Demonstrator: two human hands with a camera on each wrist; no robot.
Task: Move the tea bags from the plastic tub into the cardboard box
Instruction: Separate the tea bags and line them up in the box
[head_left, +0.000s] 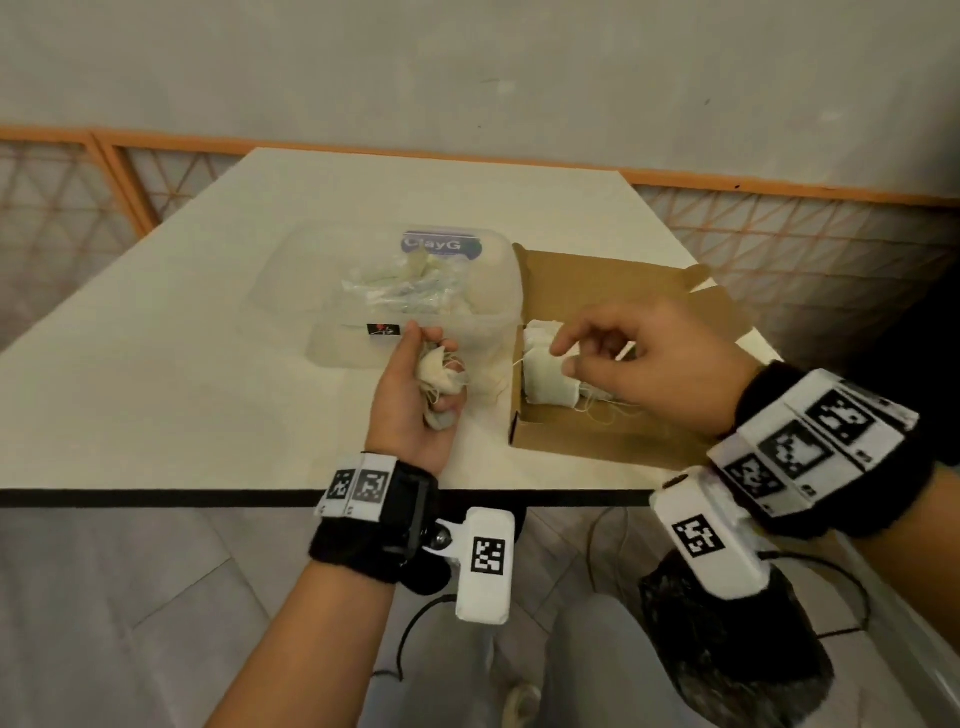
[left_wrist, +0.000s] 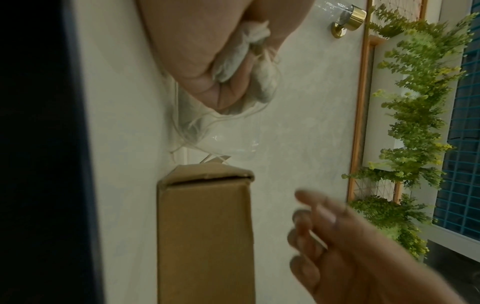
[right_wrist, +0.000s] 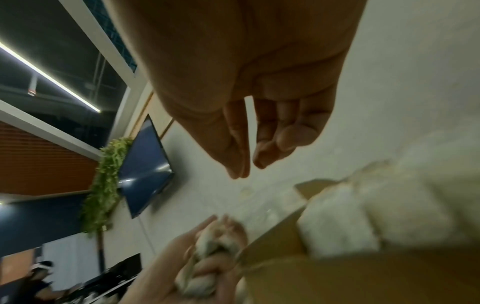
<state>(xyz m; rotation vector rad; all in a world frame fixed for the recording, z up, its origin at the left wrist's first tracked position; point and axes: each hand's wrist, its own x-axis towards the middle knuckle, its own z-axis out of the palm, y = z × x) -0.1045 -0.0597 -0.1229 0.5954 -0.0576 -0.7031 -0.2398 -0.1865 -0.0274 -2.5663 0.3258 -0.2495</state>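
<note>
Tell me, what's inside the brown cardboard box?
White tea bags with loose strings lie at the left end of the cardboard box. The right hand hovers over the box and covers the rest of its inside, so what lies there cannot be seen.

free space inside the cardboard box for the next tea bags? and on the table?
Cardboard box: bare floor along its near wall; tea bags crowd the tub-side corner under the right hand. Table: wide bare patch left of the plastic tub and left hand.
</note>
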